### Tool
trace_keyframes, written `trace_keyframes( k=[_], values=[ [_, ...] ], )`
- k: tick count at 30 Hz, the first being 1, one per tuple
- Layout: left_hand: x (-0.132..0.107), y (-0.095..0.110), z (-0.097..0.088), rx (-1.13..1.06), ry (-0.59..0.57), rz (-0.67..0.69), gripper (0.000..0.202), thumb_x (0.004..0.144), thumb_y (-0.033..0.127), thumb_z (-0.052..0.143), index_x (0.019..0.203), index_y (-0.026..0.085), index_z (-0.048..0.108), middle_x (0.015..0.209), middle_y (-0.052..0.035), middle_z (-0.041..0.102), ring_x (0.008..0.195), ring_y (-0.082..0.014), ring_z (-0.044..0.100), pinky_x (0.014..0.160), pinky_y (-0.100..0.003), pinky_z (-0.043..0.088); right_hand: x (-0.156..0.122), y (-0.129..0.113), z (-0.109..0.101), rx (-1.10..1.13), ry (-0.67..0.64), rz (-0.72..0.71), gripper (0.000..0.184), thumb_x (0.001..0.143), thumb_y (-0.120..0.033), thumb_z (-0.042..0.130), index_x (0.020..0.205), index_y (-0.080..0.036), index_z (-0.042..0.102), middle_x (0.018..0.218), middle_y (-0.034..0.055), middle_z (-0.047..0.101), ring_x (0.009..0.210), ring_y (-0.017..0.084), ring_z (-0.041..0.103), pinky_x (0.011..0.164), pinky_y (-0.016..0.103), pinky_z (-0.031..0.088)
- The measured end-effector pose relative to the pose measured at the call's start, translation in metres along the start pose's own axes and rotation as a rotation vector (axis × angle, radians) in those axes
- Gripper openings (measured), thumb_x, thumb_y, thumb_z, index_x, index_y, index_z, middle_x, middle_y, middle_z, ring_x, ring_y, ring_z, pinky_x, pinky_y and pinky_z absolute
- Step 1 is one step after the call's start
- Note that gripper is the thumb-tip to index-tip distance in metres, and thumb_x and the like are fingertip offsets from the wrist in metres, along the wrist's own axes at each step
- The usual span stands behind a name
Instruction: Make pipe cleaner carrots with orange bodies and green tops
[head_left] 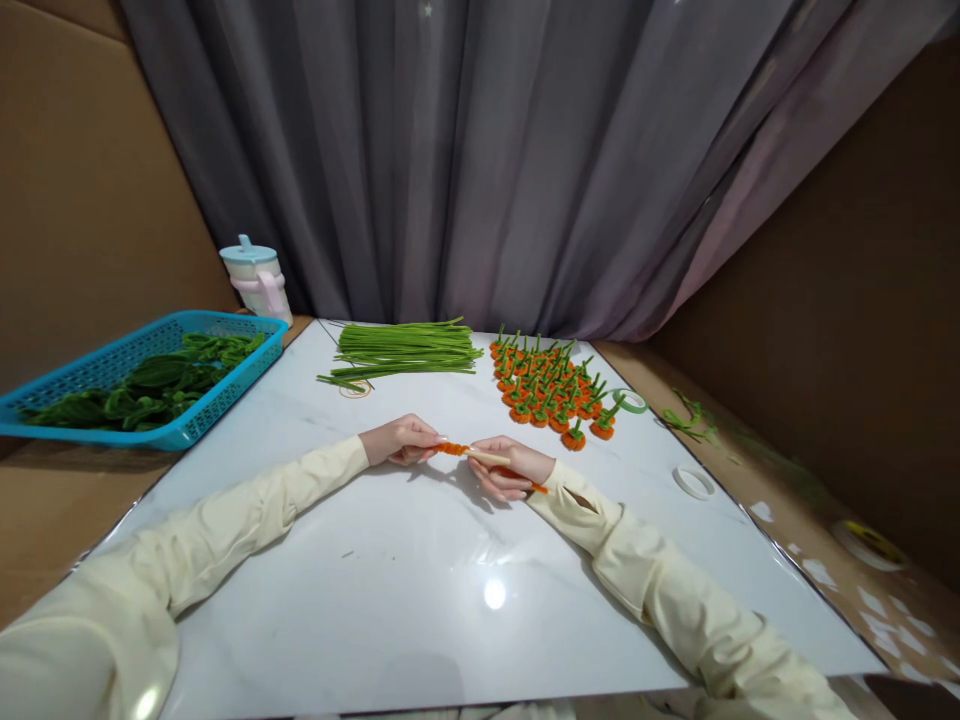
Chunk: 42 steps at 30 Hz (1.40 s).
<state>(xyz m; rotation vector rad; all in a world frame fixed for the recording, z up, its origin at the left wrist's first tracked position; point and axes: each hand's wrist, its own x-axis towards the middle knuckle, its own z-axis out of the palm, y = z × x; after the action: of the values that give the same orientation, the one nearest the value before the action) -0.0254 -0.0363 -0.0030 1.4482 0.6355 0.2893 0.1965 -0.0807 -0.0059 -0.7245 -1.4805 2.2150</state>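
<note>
My left hand point(401, 441) is closed in a pinch on the left end of an orange pipe cleaner point(452, 449). The pipe cleaner is wound round a pale wooden stick point(486, 457). My right hand point(510, 467) is closed round that stick, and an orange tail point(537, 488) sticks out below its wrist. Both hands hover just above the white table top point(420, 560), near its middle. Both arms wear cream sleeves.
Several small orange pieces with green stems point(551, 390) lie behind the hands. A bundle of green pipe cleaners point(405, 348) lies at the back. A blue basket point(60, 385) with green leaves stands at the left, beside a lidded cup point(259, 280). Tape rolls point(694, 482) lie at the right.
</note>
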Motion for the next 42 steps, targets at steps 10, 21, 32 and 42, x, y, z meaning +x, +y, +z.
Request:
trace_keyframes(
  k=[10, 21, 32, 42],
  values=[
    [0.000, 0.001, 0.009, -0.007, 0.125, 0.060, 0.042, 0.073, 0.051, 0.057, 0.056, 0.014, 0.048, 0.041, 0.0090, 0.022, 0.035, -0.0032, 0.016, 0.033, -0.019, 0.012, 0.006, 0.000, 0.002, 0.033, 0.047, -0.039, 0.028, 0.086, -0.034, 0.044, 0.070, -0.012, 0.049, 0.048, 0.0042, 0.063, 0.019, 0.003, 0.023, 0.023, 0.015, 0.027],
    [0.008, -0.004, 0.021, 0.258, 0.464, 0.174, 0.043, 0.074, 0.050, 0.053, 0.051, 0.014, 0.047, 0.039, 0.0076, 0.030, 0.041, -0.0059, 0.024, 0.041, -0.020, 0.017, 0.010, -0.002, 0.002, 0.054, 0.102, -0.006, 0.036, 0.091, -0.035, 0.036, 0.078, -0.007, 0.056, 0.055, 0.0097, 0.066, 0.019, 0.002, 0.019, 0.021, 0.015, 0.023],
    [0.009, 0.002, 0.012, 0.452, 0.492, 0.110, 0.043, 0.070, 0.043, 0.056, 0.041, 0.014, 0.047, 0.037, 0.0048, 0.038, 0.043, -0.0072, 0.029, 0.047, -0.022, 0.023, 0.004, -0.007, -0.004, 0.053, -0.080, 0.167, 0.039, 0.089, -0.031, 0.041, 0.081, 0.000, 0.062, 0.050, 0.0113, 0.065, 0.018, 0.002, 0.021, 0.020, 0.015, 0.021],
    [0.001, 0.014, 0.010, 0.422, 0.333, 0.004, 0.045, 0.070, 0.045, 0.058, 0.040, 0.014, 0.046, 0.032, 0.0071, 0.027, 0.037, -0.0052, 0.021, 0.041, -0.024, 0.014, 0.000, -0.001, -0.016, 0.088, -0.069, 0.067, 0.035, 0.089, -0.026, 0.036, 0.074, -0.005, 0.060, 0.039, 0.0041, 0.059, 0.018, 0.003, 0.017, 0.019, 0.013, 0.021]
  ],
)
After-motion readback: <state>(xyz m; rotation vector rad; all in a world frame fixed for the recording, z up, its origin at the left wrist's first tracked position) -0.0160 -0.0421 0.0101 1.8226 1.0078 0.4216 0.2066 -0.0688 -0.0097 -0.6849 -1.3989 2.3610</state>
